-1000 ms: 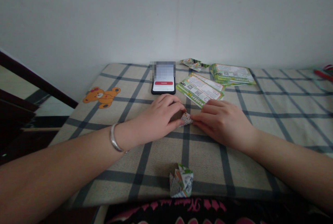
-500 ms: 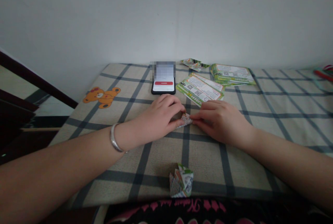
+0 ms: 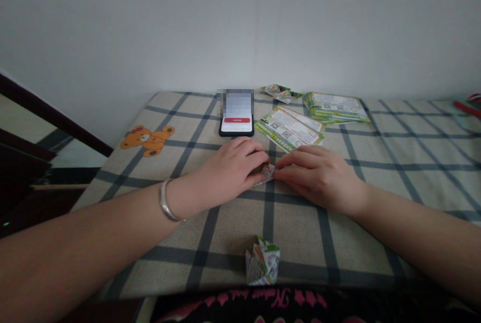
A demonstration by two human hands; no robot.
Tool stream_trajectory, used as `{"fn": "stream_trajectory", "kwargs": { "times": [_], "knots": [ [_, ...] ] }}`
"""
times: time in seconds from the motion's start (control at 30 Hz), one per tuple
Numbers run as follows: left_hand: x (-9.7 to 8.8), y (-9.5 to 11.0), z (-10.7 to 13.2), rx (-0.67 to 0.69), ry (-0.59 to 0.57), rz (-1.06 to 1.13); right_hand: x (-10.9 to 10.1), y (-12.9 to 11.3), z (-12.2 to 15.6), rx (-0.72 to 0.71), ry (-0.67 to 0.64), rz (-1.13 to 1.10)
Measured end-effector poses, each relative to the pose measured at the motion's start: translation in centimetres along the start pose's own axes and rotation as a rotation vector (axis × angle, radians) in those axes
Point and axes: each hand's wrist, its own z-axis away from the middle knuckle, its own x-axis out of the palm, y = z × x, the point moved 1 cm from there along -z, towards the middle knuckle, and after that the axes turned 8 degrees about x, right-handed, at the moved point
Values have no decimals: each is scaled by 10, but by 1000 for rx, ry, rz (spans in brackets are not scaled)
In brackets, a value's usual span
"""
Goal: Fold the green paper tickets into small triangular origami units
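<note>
A small folded piece of printed paper (image 3: 268, 172) lies low over the checked tablecloth, between my two hands. My left hand (image 3: 240, 165) pinches its left side between thumb and fingers. From the right, the fingers of my right hand (image 3: 319, 175) close on its other end and cover part of it. Nearer to me, a folded paper shape (image 3: 262, 262) with green and white print stands by the table's front edge. Just beyond my hands, a few loose printed flyers (image 3: 289, 130) lie overlapping.
A phone (image 3: 236, 121) with a lit screen is behind my left hand. A stack of flyers (image 3: 338, 106) and folded paper pieces (image 3: 281, 93) sit near the wall. An orange bear picture (image 3: 147, 138) is at the left of the tablecloth (image 3: 180, 273). Something red (image 3: 466, 108) lies far right.
My right hand has shifted slightly left, and its fingers now cover more of the folded paper. My left hand keeps its pinch almost unmoved.
</note>
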Motion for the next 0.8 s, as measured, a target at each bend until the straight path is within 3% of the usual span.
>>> {"fn": "stream_trajectory", "kwargs": {
  "times": [0.17,0.53,0.67,0.73,0.8],
  "knots": [
    [1,-1,0,0,20,46,-1,-3,1,-144,-14,82],
    [2,0,2,15,16,-12,3,-5,-3,-100,-124,118],
    [1,0,3,23,69,-53,3,-4,-3,-77,-131,37],
    [-2,-1,3,70,116,-77,2,-4,-3,-64,-131,-9],
    [-5,-1,3,206,116,-98,1,-3,-3,-59,-117,-44]
  ]
}}
